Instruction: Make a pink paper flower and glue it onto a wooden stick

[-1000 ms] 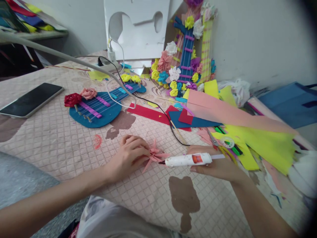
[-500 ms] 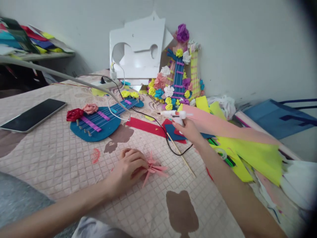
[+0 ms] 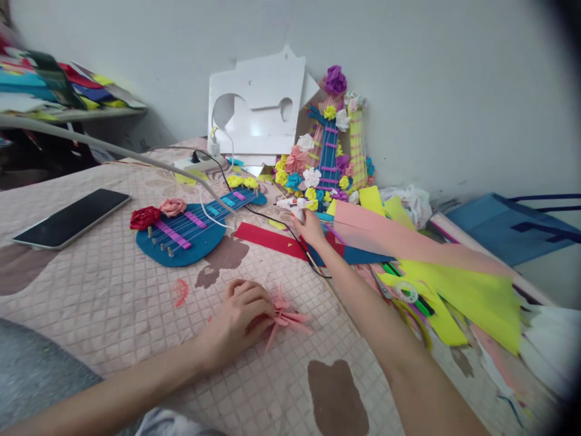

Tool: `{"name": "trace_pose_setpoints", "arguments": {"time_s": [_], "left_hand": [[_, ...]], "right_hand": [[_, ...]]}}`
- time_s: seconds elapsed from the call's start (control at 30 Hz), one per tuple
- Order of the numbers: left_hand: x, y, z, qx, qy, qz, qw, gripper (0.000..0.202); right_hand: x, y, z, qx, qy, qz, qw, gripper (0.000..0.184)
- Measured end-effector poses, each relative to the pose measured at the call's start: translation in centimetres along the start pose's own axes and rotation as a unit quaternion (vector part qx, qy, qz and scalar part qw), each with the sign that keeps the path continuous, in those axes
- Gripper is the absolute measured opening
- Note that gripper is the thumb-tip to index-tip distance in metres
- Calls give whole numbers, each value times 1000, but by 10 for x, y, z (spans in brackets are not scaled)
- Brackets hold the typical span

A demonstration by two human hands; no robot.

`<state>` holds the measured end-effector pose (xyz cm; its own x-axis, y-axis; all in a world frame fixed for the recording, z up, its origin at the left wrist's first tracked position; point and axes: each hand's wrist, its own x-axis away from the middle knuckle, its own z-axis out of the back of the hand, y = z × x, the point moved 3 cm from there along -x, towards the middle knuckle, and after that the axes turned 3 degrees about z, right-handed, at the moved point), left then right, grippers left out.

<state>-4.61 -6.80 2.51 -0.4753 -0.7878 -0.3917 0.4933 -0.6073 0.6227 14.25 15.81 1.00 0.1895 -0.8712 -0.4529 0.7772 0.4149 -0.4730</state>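
Note:
My left hand point(image 3: 245, 318) rests low over the table with its fingers closed on a pink paper flower point(image 3: 288, 316), whose narrow strips spread out to the right. Farther off, my right hand point(image 3: 311, 229) grips a white hot glue gun point(image 3: 293, 206), its nozzle pointing left. The gun's black cord point(image 3: 295, 233) loops beside my wrist. Left of the gun lies a blue guitar cutout point(image 3: 181, 239) with strings, purple strips and red, pink and yellow paper flowers. A red paper strip point(image 3: 267, 240) lies between the guitar and my right forearm.
A phone point(image 3: 72, 218) lies at the left. White cut boards point(image 3: 256, 115) and decorated guitar shapes point(image 3: 329, 151) lean on the wall. Yellow paper point(image 3: 476, 300), pink paper point(image 3: 390, 230), scissors point(image 3: 381, 283) and a tape roll point(image 3: 405, 292) lie at the right. A white cable point(image 3: 113, 145) crosses the left side.
My right hand has carried the glue gun left and farther back, toward the leaning flowers, drawing the cord along. My left hand stays on the pink flower. The view has shifted slightly.

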Motion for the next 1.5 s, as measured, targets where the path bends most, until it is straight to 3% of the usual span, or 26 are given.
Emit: {"name": "trace_pose_setpoints", "arguments": {"time_s": [0.27, 0.43, 0.6, 0.73, 1.03, 1.33, 1.5], "left_hand": [[-1, 0, 0, -5, -2, 3, 1000, 12], [-1, -1, -1, -11, -1, 6, 1000, 12], [1, -2, -1, -16, 2, 1, 1000, 11], [2, -4, -3, -23, 5, -1, 1000, 9], [2, -4, -2, -26, 2, 0, 1000, 7], [1, -8, -10, 10, 21, 70, 997, 9], [1, -9, -12, 3, 21, 77, 997, 7]], "right_hand": [[13, 4, 26, -17, 18, -11, 1000, 38], [63, -39, 64, -49, 113, 23, 992, 29], [150, -102, 81, -120, -10, 38, 992, 26], [189, -120, 76, -129, -59, 28, 990, 37], [196, -116, 59, -126, -58, 13, 990, 43], [197, -116, 61, -133, -62, 21, 989, 43], [198, -117, 62, -137, -61, 28, 988, 44]]}}
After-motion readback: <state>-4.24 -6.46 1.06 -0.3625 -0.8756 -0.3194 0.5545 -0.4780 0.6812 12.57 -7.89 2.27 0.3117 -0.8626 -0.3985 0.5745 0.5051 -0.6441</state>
